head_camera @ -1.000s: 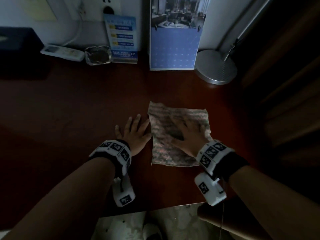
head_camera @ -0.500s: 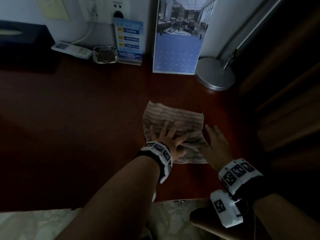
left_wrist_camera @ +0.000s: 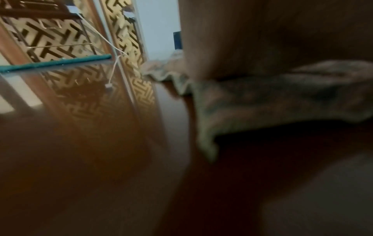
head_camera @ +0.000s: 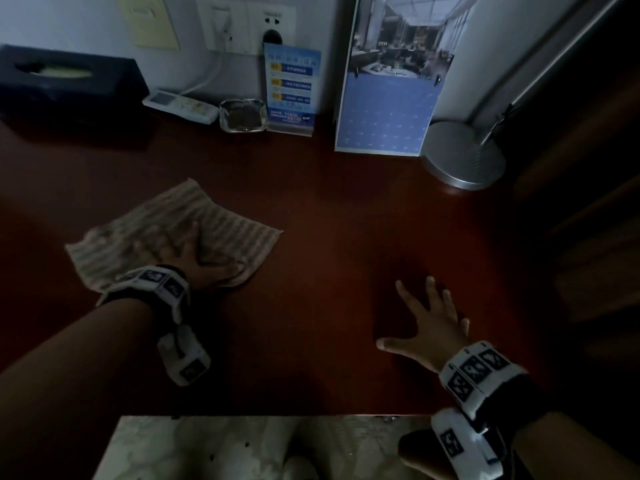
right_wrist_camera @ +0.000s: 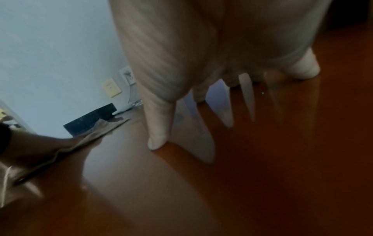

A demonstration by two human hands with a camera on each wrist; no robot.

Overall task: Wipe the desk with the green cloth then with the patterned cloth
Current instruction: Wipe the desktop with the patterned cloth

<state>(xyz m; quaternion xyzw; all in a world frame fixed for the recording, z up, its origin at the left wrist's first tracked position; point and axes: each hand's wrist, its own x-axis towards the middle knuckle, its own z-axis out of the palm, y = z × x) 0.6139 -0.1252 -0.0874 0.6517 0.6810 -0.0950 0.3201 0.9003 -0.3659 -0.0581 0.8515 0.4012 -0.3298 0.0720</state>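
One hand only, the left hand (head_camera: 194,258), is pressing flat, splayed fingers (head_camera: 162,239) onto the patterned cloth (head_camera: 221,223), while the right hand (head_camera: 429,323) is resting released on bare counter (head_camera: 329,271), well apart to the cloth's right.

head view overhead, wrist views desk-level

Dim head view (wrist views blurred), corners dark.

Bare desk (head_camera: 329,271) spans the frame's centre between both hands. Along the top edge a tissue box (head_camera: 69,84), remote (head_camera: 180,105), ashtray (head_camera: 242,116), calendar (head_camera: 388,109) and lamp base (head_camera: 464,157) block passage.
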